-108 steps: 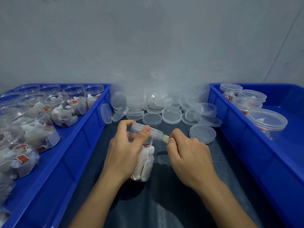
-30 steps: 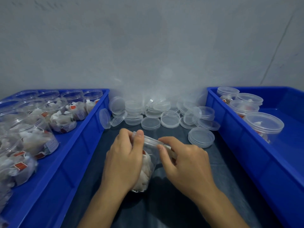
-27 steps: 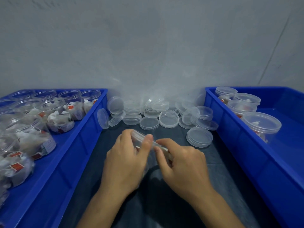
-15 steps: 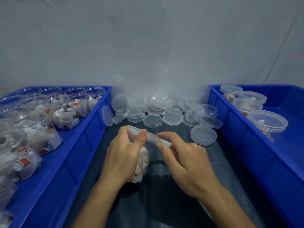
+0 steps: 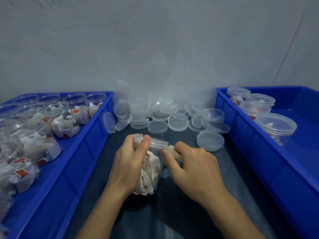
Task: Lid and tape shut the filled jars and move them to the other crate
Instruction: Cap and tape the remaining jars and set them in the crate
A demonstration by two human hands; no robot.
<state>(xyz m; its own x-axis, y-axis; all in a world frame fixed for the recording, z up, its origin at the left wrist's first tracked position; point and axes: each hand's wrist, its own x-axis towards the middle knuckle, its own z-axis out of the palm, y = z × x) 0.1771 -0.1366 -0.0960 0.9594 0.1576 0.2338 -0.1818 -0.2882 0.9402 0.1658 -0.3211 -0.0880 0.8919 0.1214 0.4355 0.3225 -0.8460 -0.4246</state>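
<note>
the jar (image 5: 149,171) stands upright on the dark mat between the two crates, its lid (image 5: 151,142) on and its long axis vertical. the left hand (image 5: 128,167) wraps its side, thumb over the lid rim. just right of the jar, the right hand (image 5: 193,167) pinches a tape roll (image 5: 174,151) held against the lid seam. the right crate (image 5: 259,144), with taped jars, lies nearer that hand.

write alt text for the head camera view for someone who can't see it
The left hand grips a lidded clear jar of white sachets on a dark mat while the right hand holds a tape roll at its lid. Loose clear lids lie behind, between a left blue crate of open jars and a right blue crate of lidded ones.
</note>
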